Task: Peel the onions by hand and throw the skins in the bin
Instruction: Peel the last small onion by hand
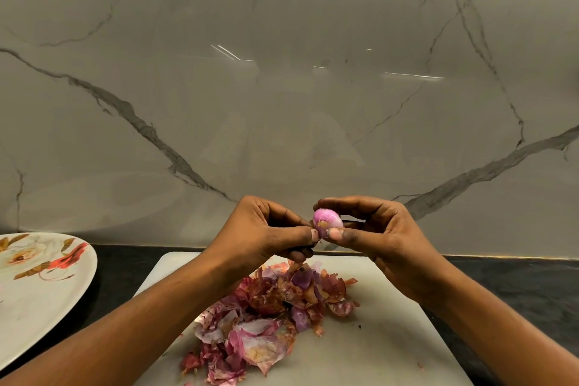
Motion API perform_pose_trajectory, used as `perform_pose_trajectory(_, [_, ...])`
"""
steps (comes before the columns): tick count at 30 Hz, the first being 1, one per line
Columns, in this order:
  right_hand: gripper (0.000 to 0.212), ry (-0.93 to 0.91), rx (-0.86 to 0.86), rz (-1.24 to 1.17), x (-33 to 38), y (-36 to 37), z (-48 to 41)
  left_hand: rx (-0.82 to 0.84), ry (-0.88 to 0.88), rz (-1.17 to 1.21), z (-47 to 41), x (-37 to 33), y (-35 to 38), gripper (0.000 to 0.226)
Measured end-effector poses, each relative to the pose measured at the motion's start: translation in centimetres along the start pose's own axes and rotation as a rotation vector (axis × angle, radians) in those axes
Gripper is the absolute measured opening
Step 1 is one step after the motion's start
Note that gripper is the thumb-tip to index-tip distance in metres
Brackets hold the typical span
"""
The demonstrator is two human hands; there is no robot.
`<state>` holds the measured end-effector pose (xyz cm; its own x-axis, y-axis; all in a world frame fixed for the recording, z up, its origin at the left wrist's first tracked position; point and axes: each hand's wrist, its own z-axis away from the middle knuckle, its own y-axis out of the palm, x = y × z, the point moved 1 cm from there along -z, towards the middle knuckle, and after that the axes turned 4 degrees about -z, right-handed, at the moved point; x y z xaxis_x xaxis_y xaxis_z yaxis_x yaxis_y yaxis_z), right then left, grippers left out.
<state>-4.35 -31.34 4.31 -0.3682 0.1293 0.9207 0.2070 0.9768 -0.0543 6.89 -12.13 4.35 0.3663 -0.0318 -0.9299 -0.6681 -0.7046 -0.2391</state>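
Note:
A small pink onion [326, 221], mostly peeled with a brown patch of skin left on it, is held up above the white cutting board [369, 351]. My right hand [385, 244] grips it between thumb and curled fingers. My left hand [269, 232] pinches at the onion's lower left edge with thumb and fingertips. Under both hands a heap of purple and brown onion skins [266, 316] lies on the board. No bin is in view.
A white plate with a flower pattern [40, 288] sits on the dark counter [532, 291] to the left of the board. A grey marble wall [282, 88] rises right behind the counter.

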Motion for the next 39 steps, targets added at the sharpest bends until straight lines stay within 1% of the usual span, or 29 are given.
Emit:
perform_pose_trajectory(5, [0.049,0.016,0.016,-0.012,0.0,0.1,0.1,-0.021,0.003,-0.015,0.0,0.1,0.0,0.006])
perform_pose_trajectory(13, [0.044,0.055,0.025,0.000,0.0,0.5,0.1,-0.058,0.060,-0.083,0.0,0.2,0.2,0.005])
perform_pose_trajectory(16, [0.047,0.073,0.011,0.027,0.1,0.6,0.1,-0.046,0.072,-0.083,0.1,0.1,0.2,0.006])
perform_pose_trajectory(23, [0.044,0.097,0.052,0.018,0.4,0.7,0.2,-0.070,0.058,-0.036,0.1,-0.1,0.2,0.005])
perform_pose_trajectory(26, [0.041,0.114,0.027,-0.071,0.4,0.5,0.0,-0.104,0.050,-0.016,0.0,-0.2,-0.2,0.007])
perform_pose_trajectory(30, [0.033,0.142,0.019,-0.230,0.6,0.4,-0.1,-0.118,0.048,0.002,-0.1,-0.3,-0.5,0.010])
perform_pose_trajectory(34, [0.033,0.159,0.014,-0.305,0.9,0.4,0.0,-0.136,0.039,0.008,-0.1,-0.1,-0.5,0.010])
perform_pose_trajectory(39, [0.033,0.155,-0.058,-0.391,1.5,0.1,0.1,-0.166,0.008,0.043,-0.4,0.0,-1.0,0.011])
